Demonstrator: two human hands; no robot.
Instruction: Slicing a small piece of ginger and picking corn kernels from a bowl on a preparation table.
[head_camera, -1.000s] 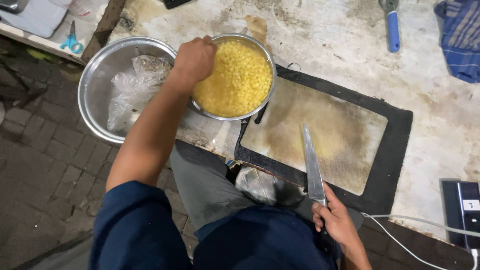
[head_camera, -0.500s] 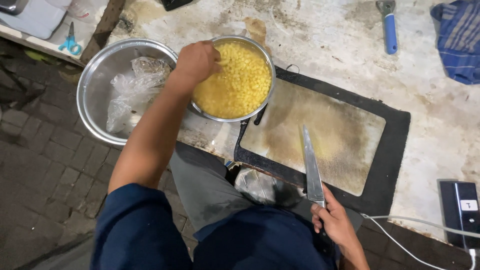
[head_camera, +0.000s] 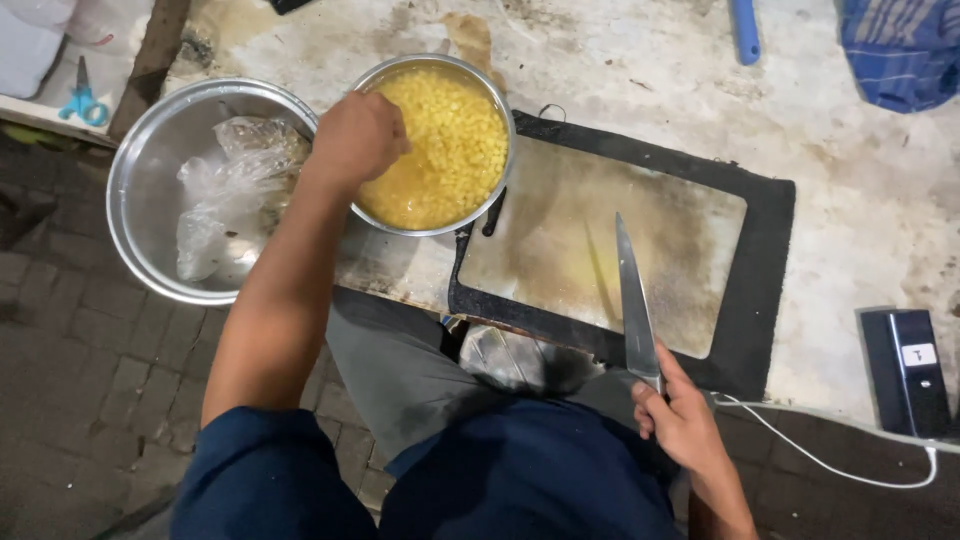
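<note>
Stained worktop (head_camera: 620, 70), hands on bowl (head_camera: 455, 150), knife (head_camera: 634, 300)

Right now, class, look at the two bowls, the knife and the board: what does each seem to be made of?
Both the yellow-filled bowl and the larger bowl look like bare metal, probably steel: grey with a dull shine. The knife blade looks like polished steel, bright and reflective; the right hand hides its handle. The board has a pale, stained centre in a black frame; material unclear.
</note>
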